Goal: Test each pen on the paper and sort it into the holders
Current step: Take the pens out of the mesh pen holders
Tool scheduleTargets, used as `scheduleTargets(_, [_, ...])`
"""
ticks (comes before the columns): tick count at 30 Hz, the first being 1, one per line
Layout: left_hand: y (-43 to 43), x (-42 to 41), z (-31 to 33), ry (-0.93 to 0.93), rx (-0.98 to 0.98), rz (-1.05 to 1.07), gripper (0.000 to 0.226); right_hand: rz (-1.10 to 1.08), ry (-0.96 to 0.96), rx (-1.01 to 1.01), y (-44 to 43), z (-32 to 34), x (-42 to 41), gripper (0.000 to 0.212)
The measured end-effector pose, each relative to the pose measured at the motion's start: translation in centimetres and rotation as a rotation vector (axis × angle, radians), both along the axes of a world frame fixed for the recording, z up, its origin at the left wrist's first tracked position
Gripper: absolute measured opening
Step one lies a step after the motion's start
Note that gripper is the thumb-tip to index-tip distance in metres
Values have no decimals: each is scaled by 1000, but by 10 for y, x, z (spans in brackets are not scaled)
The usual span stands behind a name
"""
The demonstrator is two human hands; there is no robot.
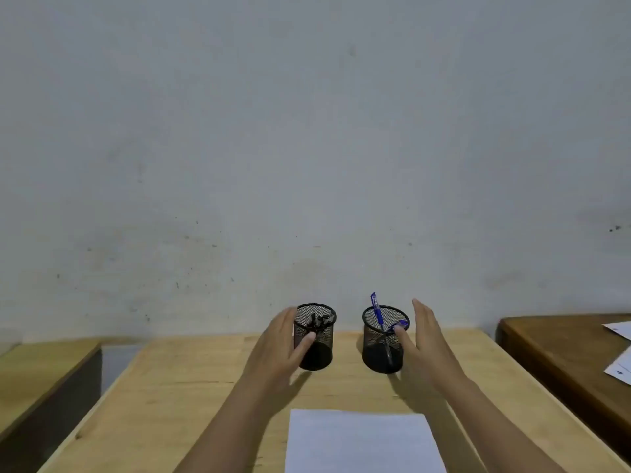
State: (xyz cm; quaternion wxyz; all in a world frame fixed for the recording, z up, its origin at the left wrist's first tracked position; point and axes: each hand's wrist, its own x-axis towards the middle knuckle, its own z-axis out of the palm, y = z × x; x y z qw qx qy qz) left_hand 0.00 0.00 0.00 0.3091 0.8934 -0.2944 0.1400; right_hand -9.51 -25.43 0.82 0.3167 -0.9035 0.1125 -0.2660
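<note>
Two black mesh holders stand on the wooden desk near the wall. The left holder [316, 339] contains several dark pens [319, 320]. The right holder [383, 343] contains blue pens [376, 310], one sticking up above the rim. My left hand [278, 346] is open around the left holder's left side, thumb touching its front. My right hand [421, 339] is open beside the right holder, thumb at its rim, fingers straight and apart from it. A white sheet of paper [362, 442] lies near the desk's front edge between my forearms.
The light wooden desk [177, 397] ends at a grey wall. A lower wooden bench [37, 373] lies at the left across a gap. A darker table [563, 349] with papers [619, 363] stands at the right.
</note>
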Motion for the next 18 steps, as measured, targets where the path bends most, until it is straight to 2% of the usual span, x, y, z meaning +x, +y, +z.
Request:
scheduleTargets(4, [-15,7,-5,-2,-26,-16,68,16,81,29,0,-5,6,66])
scheduleTargets(10, [-40,23,7,-40,82,-34,68,66,101,-80,9,3,33,67])
scheduleTargets(12, [-45,27,10,-1,73,-52,67,95,114,-86,12,7,41,69])
scheduleTargets(18, [-51,39,16,133,79,-150,61,109,136,64,18,20,63,78])
